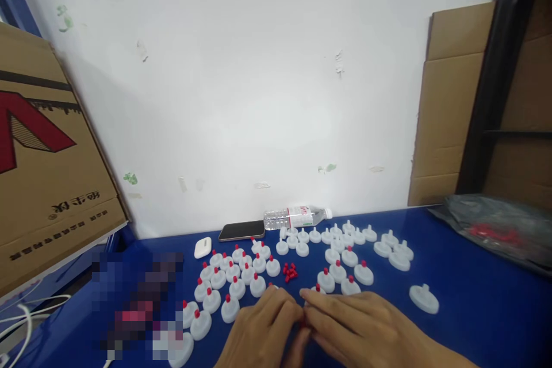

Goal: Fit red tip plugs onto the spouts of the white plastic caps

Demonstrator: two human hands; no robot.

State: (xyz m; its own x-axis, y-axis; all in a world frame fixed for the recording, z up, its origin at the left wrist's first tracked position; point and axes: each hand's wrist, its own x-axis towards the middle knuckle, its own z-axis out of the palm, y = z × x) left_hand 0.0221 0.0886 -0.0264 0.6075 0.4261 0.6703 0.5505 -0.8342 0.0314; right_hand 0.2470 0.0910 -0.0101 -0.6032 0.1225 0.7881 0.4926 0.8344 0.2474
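My left hand (pixel 263 328) and my right hand (pixel 362 322) meet at the front middle of the table, fingers closed and fingertips together. A bit of red, seemingly a small red cap (pixel 302 319), shows between them; whatever else they hold is hidden. Just beyond lies a small pile of loose red caps (pixel 290 272). White round lids with nozzles stand all around. Those on the left, like this red-tipped lid (pixel 230 309), wear red caps, as do several by my right hand. Farther back and right are bare-nozzle lids (pixel 302 248), one lying apart (pixel 424 299).
Along the wall lie a clear plastic bottle (pixel 297 217) on its side, a phone (pixel 241 231) and a white case (pixel 202 248). Cardboard boxes (pixel 56 172) flank the left. At right rests a plastic bag (pixel 495 233) with red pieces inside. White cables (pixel 30 322) hang at left.
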